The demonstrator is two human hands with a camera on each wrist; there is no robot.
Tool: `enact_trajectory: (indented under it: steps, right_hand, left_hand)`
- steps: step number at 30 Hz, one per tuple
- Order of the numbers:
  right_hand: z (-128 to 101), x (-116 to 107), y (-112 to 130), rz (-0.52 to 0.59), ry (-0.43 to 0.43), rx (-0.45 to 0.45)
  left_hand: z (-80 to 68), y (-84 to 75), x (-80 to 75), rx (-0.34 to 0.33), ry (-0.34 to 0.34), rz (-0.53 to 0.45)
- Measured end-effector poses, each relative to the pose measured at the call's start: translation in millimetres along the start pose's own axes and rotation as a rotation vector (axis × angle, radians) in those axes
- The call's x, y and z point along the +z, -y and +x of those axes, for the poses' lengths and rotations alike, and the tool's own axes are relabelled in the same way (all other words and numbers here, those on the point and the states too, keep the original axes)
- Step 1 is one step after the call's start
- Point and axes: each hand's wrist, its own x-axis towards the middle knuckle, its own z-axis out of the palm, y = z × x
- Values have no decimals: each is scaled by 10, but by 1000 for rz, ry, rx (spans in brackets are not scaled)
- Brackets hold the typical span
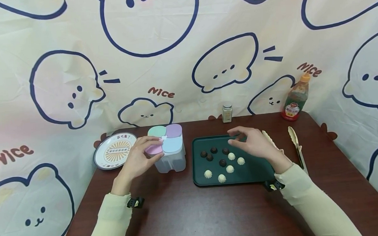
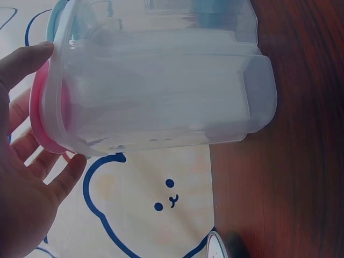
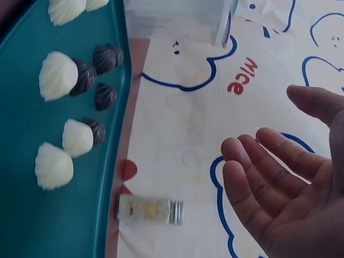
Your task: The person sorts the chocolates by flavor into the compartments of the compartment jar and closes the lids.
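Observation:
My left hand (image 1: pixel 142 156) is at the top of a clear storage container (image 1: pixel 170 163) with pastel lids, which stands upright on the table. Its thumb and fingers span the pink lid (image 2: pixel 40 110), with the thumb at the rim; some fingertips are hidden behind the lid in the left wrist view. Over a dark green tray (image 1: pixel 256 171) my right hand (image 1: pixel 254 143) hovers with loosely bent, spread fingers and nothing in them. On the tray lie several ridged white pieces (image 1: pixel 222 178) and several dark brown pieces (image 1: pixel 222 163), like small shaped chocolates.
A decorated plate (image 1: pixel 113 152) leans left of the container. Behind the tray stands a small seasoning jar (image 1: pixel 227 113). Metal tongs (image 1: pixel 296 144) lie to the right, partly behind my right arm. A sauce bottle (image 1: pixel 295 100) stands at the back right, near the cartoon-printed backdrop (image 1: pixel 180 75).

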Motion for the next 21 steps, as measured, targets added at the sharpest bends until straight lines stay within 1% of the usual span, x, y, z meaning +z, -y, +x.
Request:
enact_trajectory:
  steps: [9, 16, 21]
  right_hand:
    - [67, 169, 138, 63, 3, -84]
    - [125, 306, 262, 105, 25, -113]
    - [175, 398, 324, 123, 28, -153]
  left_hand:
    - [1, 24, 17, 25, -11, 14]
    - [-3, 27, 17, 17, -10, 15]
    - [-8, 25, 22, 13, -10, 11]
